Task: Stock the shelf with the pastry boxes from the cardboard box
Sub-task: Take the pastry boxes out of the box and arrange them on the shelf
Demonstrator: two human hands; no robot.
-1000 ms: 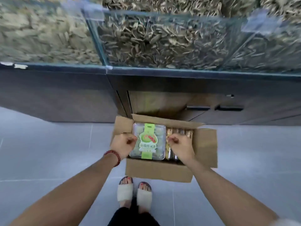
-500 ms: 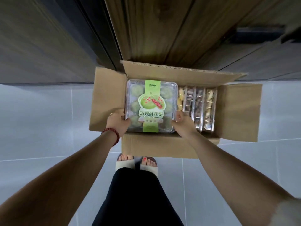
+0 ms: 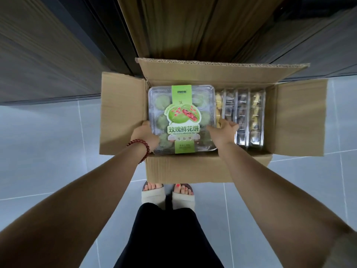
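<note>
An open cardboard box (image 3: pixel 208 167) stands on the floor in front of my feet. On top of its left side lies a clear plastic pastry box (image 3: pixel 181 105) with a green label and green round pastries inside. My left hand (image 3: pixel 144 135) grips the pastry box at its near left edge. My right hand (image 3: pixel 222 132) holds its near right edge, fingers curled down beside it. More clear pastry boxes (image 3: pixel 245 117) stand on edge in the right part of the cardboard box.
Dark wooden cabinet fronts (image 3: pixel 58 55) rise right behind the cardboard box. Grey floor tiles (image 3: pixel 48 144) spread to the left and right. The box flaps (image 3: pixel 297 117) stick out on both sides. My sandalled feet (image 3: pixel 168 194) stand just before the box.
My head has dropped closer to the box, so the shelf above has left the view. Both hands have closed in on the sides of the green-labelled pastry box.
</note>
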